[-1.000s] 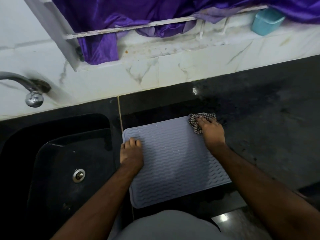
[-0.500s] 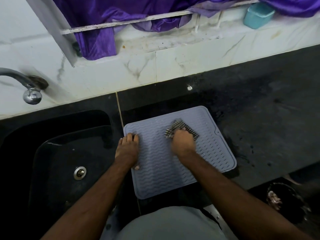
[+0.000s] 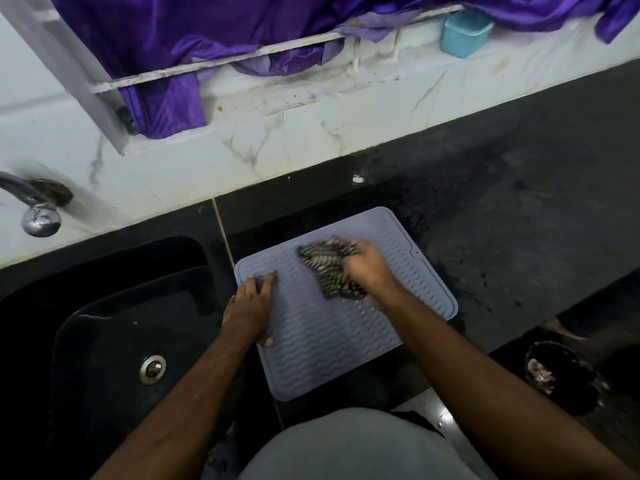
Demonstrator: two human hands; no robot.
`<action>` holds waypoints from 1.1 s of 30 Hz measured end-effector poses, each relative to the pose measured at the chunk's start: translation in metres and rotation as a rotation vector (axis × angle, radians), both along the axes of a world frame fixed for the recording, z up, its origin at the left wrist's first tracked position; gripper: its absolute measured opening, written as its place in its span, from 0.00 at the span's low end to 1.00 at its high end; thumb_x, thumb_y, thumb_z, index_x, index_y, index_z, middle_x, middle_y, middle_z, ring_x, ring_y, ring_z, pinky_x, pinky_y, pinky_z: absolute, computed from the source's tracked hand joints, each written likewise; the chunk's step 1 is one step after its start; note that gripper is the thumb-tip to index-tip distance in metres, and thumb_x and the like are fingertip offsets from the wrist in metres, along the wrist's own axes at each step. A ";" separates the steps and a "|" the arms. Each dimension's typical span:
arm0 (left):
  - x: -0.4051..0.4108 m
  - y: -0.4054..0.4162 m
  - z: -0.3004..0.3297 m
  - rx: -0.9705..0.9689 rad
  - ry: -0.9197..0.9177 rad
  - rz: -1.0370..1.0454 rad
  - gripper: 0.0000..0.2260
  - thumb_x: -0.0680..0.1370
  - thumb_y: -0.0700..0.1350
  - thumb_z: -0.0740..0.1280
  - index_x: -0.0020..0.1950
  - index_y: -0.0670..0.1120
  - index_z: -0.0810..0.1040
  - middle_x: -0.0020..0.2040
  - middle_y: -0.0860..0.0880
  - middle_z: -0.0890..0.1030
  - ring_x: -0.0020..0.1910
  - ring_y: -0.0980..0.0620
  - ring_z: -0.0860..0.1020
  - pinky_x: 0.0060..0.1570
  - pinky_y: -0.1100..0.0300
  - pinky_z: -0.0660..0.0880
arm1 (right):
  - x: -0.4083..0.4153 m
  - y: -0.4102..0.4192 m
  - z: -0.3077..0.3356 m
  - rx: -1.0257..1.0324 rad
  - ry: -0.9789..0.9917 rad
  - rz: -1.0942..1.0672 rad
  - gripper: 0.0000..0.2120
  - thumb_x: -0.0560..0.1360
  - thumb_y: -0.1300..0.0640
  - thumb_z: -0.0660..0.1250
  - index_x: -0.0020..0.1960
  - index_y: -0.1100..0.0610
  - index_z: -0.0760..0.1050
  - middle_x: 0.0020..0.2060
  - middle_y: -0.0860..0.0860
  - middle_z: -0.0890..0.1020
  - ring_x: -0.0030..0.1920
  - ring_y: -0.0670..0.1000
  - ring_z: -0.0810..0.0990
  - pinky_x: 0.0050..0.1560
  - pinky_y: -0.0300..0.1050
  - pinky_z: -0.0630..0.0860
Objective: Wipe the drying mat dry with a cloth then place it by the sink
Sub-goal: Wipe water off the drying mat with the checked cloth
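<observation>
Head view: we are mid-wipe, right hand (image 3: 369,271) clutching the checked cloth (image 3: 329,268) on the grey drying mat (image 3: 346,327) (counter's front edge, beside the sink (image 3: 114,327)), left hand (image 3: 251,306) flat, fingers open, pinning it; next, the nearer ridges.

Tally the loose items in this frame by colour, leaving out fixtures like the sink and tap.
Grey: 1, the drying mat
Black-and-white checked: 1, the cloth
Purple: 1, the fabric on the ledge
Teal: 1, the tub
Dark: 1, the bowl
Total: 5
</observation>
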State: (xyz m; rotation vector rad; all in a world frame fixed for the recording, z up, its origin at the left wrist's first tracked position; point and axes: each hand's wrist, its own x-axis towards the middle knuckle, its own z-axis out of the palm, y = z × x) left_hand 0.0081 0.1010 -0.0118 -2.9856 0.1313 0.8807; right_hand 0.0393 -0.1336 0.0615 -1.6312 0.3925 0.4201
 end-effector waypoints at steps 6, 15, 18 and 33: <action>0.009 -0.008 0.010 0.024 0.210 -0.002 0.63 0.69 0.50 0.81 0.79 0.53 0.28 0.78 0.35 0.31 0.79 0.34 0.39 0.77 0.40 0.55 | 0.032 -0.081 -0.004 -0.093 -0.300 -0.277 0.16 0.76 0.60 0.72 0.63 0.55 0.75 0.54 0.51 0.83 0.53 0.48 0.81 0.56 0.47 0.79; 0.010 -0.029 0.018 0.067 0.307 0.165 0.67 0.64 0.65 0.79 0.79 0.53 0.27 0.77 0.41 0.25 0.79 0.39 0.33 0.71 0.25 0.41 | 0.044 -0.069 -0.075 -1.238 -0.785 0.948 0.23 0.80 0.55 0.62 0.74 0.43 0.68 0.63 0.52 0.73 0.63 0.57 0.72 0.61 0.53 0.71; 0.012 -0.038 0.019 0.112 0.305 0.210 0.67 0.63 0.62 0.80 0.79 0.52 0.28 0.77 0.40 0.26 0.79 0.39 0.34 0.69 0.22 0.42 | 0.051 -0.085 -0.072 -1.293 -0.886 1.002 0.22 0.79 0.54 0.64 0.72 0.43 0.71 0.62 0.54 0.74 0.62 0.58 0.73 0.57 0.55 0.73; 0.012 -0.041 0.013 0.120 0.286 0.222 0.70 0.62 0.60 0.82 0.79 0.50 0.28 0.77 0.37 0.28 0.79 0.36 0.36 0.72 0.26 0.42 | 0.074 -0.186 -0.023 -1.614 -0.508 0.470 0.22 0.72 0.59 0.72 0.65 0.51 0.76 0.55 0.57 0.71 0.54 0.60 0.72 0.46 0.54 0.77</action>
